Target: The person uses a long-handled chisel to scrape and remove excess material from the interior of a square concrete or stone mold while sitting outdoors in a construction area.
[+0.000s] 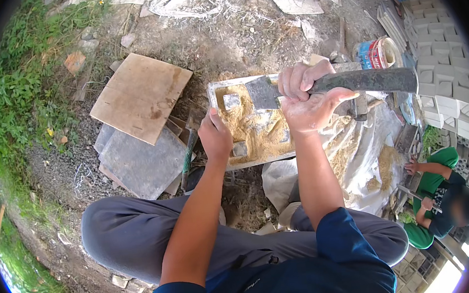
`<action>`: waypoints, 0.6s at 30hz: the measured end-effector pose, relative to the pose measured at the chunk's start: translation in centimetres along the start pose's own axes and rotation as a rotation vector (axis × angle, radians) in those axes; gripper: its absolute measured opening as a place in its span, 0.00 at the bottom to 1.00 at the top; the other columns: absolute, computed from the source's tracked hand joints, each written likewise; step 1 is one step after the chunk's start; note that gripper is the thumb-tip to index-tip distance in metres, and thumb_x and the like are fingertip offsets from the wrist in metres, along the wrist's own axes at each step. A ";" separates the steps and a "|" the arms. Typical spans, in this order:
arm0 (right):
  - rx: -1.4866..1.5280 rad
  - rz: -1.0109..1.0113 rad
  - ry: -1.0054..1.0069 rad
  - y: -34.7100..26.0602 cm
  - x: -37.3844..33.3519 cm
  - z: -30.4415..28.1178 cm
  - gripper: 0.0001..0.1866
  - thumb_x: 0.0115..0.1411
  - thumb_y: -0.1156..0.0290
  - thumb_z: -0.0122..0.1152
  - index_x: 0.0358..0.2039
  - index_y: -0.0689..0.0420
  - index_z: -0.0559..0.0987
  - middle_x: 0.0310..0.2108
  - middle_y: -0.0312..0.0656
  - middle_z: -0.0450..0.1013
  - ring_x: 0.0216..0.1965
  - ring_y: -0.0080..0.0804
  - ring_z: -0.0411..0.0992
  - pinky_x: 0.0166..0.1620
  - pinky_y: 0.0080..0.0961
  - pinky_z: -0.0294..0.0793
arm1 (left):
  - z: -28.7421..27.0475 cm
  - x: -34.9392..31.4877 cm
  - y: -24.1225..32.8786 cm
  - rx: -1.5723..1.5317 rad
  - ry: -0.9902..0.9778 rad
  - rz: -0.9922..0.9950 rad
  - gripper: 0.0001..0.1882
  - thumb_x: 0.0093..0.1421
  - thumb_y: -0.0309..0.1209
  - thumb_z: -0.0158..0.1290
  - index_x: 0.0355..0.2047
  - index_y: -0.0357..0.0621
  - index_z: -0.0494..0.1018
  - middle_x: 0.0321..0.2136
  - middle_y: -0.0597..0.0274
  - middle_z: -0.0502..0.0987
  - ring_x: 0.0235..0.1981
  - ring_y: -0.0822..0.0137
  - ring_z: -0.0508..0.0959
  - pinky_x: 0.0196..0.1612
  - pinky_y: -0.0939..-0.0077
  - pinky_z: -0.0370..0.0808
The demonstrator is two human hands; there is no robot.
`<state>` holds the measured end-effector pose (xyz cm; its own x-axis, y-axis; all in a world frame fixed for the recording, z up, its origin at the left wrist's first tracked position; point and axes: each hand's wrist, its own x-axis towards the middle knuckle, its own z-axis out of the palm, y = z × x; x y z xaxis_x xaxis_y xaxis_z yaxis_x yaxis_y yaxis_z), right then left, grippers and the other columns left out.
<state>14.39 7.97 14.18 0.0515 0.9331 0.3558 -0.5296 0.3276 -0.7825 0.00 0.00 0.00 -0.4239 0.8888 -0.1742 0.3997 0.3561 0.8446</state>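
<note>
A shallow rectangular mould [214, 93] lies in front of me, filled with damp-looking sandy mix [249, 126]. Small dark square blocks [232, 101] show through the mix. My right hand [310, 99] is wrapped round a scraper [372, 80] with a broad flat grey blade and a thick dark handle. Its blade points left over the mould, and the handle sticks out to the right. Curled at the mould's near left side, my left hand [215, 136] grips its rim. Just left of that hand stands a hammer-like tool [189, 153] with a green handle.
Wooden board [141, 98] and grey slabs [143, 162] are stacked at left. White sheeting [363, 142] with spilled sand spreads at right. A paint bucket [389, 51] stands beyond it, near stacked pale blocks [439, 58]. Another person [442, 199] crouches at far right, holding a tool.
</note>
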 end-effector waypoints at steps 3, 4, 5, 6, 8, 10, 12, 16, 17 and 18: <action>0.030 -0.052 -0.131 1.3 -1.3 -0.3 0.35 0.61 0.30 0.46 0.26 0.55 0.64 0.17 0.31 0.55 0.16 0.19 0.50 0.22 0.21 0.47 | -0.2 -1.5 0.0 0.012 0.008 -0.025 0.24 0.72 0.38 0.37 0.30 0.30 0.72 0.25 0.34 0.74 0.30 0.32 0.73 0.33 0.45 0.67; -0.031 -0.060 -0.148 3.0 -1.4 -1.0 0.35 0.62 0.31 0.47 0.25 0.56 0.63 0.17 0.31 0.55 0.16 0.18 0.51 0.21 0.21 0.47 | 0.1 -0.5 0.3 0.005 -0.002 -0.008 0.24 0.72 0.38 0.37 0.30 0.30 0.72 0.24 0.34 0.74 0.30 0.32 0.73 0.33 0.45 0.67; -0.091 -0.069 -0.163 4.4 -1.2 -1.9 0.35 0.63 0.33 0.48 0.24 0.56 0.62 0.17 0.31 0.55 0.16 0.18 0.51 0.21 0.20 0.47 | 0.4 0.6 0.5 -0.001 -0.011 0.008 0.24 0.73 0.38 0.36 0.30 0.30 0.72 0.24 0.34 0.74 0.30 0.32 0.73 0.33 0.45 0.66; -0.074 -0.085 -0.183 4.6 -1.1 -1.5 0.33 0.65 0.36 0.48 0.24 0.57 0.62 0.17 0.32 0.55 0.16 0.18 0.52 0.20 0.20 0.46 | 0.2 0.6 0.3 0.002 -0.010 0.006 0.24 0.73 0.38 0.36 0.30 0.30 0.72 0.24 0.34 0.74 0.30 0.32 0.73 0.33 0.45 0.66; -0.069 -0.057 -0.159 4.6 -0.7 -1.1 0.33 0.65 0.36 0.47 0.24 0.57 0.62 0.17 0.31 0.55 0.16 0.18 0.51 0.20 0.20 0.46 | -0.1 0.8 -0.3 0.002 -0.003 0.029 0.24 0.73 0.38 0.36 0.30 0.30 0.72 0.24 0.34 0.73 0.30 0.33 0.73 0.33 0.45 0.66; 0.013 -0.036 -0.204 3.4 -0.2 -0.6 0.33 0.66 0.36 0.46 0.24 0.58 0.63 0.17 0.30 0.55 0.15 0.19 0.50 0.19 0.21 0.47 | -0.4 0.5 -0.3 0.003 0.010 0.023 0.23 0.73 0.38 0.36 0.29 0.31 0.71 0.23 0.35 0.73 0.29 0.33 0.73 0.33 0.45 0.66; 0.080 -0.036 -0.234 2.5 0.0 -0.9 0.34 0.64 0.34 0.46 0.24 0.57 0.64 0.15 0.28 0.54 0.14 0.18 0.50 0.18 0.21 0.47 | -0.4 0.0 0.2 -0.004 0.017 0.021 0.23 0.73 0.37 0.36 0.29 0.31 0.71 0.23 0.35 0.73 0.29 0.33 0.72 0.33 0.45 0.66; -0.021 0.027 -0.254 4.1 -1.3 -1.5 0.35 0.63 0.32 0.46 0.22 0.56 0.63 0.15 0.28 0.53 0.14 0.17 0.52 0.18 0.20 0.47 | -0.2 -0.1 0.6 -0.011 0.007 0.026 0.23 0.73 0.37 0.35 0.29 0.32 0.71 0.23 0.36 0.73 0.29 0.33 0.73 0.33 0.45 0.66; -0.032 0.086 -0.221 4.6 -0.7 -1.7 0.36 0.63 0.31 0.46 0.21 0.55 0.62 0.14 0.27 0.52 0.14 0.17 0.52 0.18 0.20 0.47 | -0.2 -0.1 0.3 -0.012 0.010 0.019 0.23 0.73 0.37 0.35 0.29 0.32 0.71 0.24 0.36 0.73 0.30 0.34 0.73 0.33 0.45 0.66; -0.057 0.132 -0.218 4.0 -0.5 -0.9 0.38 0.58 0.25 0.43 0.21 0.54 0.63 0.13 0.28 0.52 0.14 0.19 0.49 0.19 0.22 0.45 | -0.4 0.3 0.0 -0.013 0.010 0.024 0.23 0.73 0.37 0.35 0.29 0.32 0.71 0.24 0.36 0.73 0.30 0.34 0.73 0.33 0.45 0.66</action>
<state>12.99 8.92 10.38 -0.2023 0.9163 0.3456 -0.4711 0.2184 -0.8546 -0.43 0.16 0.14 -0.4223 0.8941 -0.1493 0.3990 0.3312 0.8551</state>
